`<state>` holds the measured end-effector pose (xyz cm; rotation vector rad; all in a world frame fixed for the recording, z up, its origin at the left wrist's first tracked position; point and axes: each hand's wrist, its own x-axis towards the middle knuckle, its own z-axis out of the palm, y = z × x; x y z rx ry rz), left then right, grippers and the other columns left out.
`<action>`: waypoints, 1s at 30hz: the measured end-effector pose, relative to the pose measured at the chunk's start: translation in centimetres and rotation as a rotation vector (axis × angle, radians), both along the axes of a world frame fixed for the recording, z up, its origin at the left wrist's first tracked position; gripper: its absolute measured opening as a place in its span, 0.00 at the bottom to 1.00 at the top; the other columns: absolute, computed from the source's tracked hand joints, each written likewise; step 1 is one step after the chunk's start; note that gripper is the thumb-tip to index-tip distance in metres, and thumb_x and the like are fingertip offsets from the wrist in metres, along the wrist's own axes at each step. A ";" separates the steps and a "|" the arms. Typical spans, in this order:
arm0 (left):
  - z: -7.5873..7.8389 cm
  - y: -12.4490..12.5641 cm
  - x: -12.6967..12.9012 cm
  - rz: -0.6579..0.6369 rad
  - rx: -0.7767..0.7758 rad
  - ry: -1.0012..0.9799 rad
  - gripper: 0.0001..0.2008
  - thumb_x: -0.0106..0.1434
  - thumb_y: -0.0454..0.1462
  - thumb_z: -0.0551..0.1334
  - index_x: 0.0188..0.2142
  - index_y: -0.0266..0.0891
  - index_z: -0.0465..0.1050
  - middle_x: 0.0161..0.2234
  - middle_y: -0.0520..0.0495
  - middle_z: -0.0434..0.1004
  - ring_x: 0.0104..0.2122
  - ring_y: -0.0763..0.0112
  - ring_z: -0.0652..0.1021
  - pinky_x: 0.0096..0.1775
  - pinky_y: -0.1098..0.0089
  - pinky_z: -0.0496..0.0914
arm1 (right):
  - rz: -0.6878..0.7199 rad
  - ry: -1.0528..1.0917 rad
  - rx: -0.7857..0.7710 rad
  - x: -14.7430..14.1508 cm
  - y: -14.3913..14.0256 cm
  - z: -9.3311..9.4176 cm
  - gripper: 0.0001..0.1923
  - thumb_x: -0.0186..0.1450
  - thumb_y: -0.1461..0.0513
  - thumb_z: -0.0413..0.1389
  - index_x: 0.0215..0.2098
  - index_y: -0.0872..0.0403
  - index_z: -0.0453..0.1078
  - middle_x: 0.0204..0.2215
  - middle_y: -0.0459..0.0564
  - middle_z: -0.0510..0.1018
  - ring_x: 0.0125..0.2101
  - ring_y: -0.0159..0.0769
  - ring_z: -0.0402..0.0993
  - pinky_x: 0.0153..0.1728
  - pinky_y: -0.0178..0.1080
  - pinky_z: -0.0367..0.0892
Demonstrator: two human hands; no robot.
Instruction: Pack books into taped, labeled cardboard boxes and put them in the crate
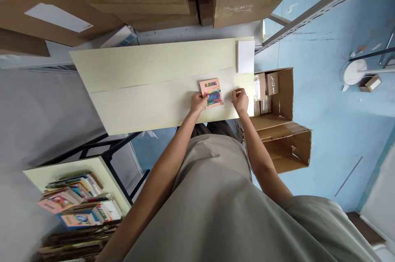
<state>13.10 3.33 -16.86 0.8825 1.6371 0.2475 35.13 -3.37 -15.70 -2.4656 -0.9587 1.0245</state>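
A small pink book (211, 93) with a dark, rainbow-coloured picture on its cover lies on the pale yellow table (148, 89). My left hand (199, 102) grips it by the left edge, thumb on the cover and the other fingers mostly hidden. To the right of the book, apart from it, my right hand (240, 100) is over the table with its fingers curled together in a pinch. Whatever may be between those fingertips is too small to make out. A flat white pad or box (246, 57) rests at the table's far right corner.
Cardboard boxes (138, 3) fill a grey shelf behind the table. Open cartons (285, 93) stand at the right, one holding smaller boxes. At lower left, a side table (33, 173) bears stacks of books (80, 196). A metal shelf post (327, 5) slants at upper right.
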 end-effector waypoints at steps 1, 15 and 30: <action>0.1 0.1 0.0 -0.032 0.008 0.019 0.07 0.64 0.38 0.71 0.31 0.41 0.77 0.35 0.43 0.86 0.41 0.55 0.86 0.43 0.64 0.75 | -0.004 -0.005 -0.010 0.1 0.3 0.1 0.12 0.78 0.52 0.55 0.50 0.51 0.71 0.43 0.61 0.89 0.42 0.50 0.87 0.51 0.49 0.77; 2.2 -0.2 -0.7 -0.190 0.161 0.220 0.04 0.72 0.35 0.68 0.46 0.43 0.79 0.46 0.41 0.89 0.49 0.54 0.86 0.56 0.60 0.76 | 0.224 0.013 0.231 -2.0 1.0 4.2 0.10 0.75 0.55 0.57 0.41 0.51 0.76 0.50 0.57 0.82 0.41 0.43 0.81 0.49 0.48 0.79; 1.9 0.0 0.9 -0.136 0.165 0.295 0.20 0.74 0.54 0.71 0.45 0.40 0.76 0.50 0.31 0.83 0.57 0.44 0.83 0.55 0.57 0.74 | 0.510 0.080 0.034 -8.8 3.0 3.5 0.11 0.77 0.63 0.57 0.50 0.52 0.82 0.71 0.57 0.77 0.56 0.53 0.85 0.59 0.54 0.80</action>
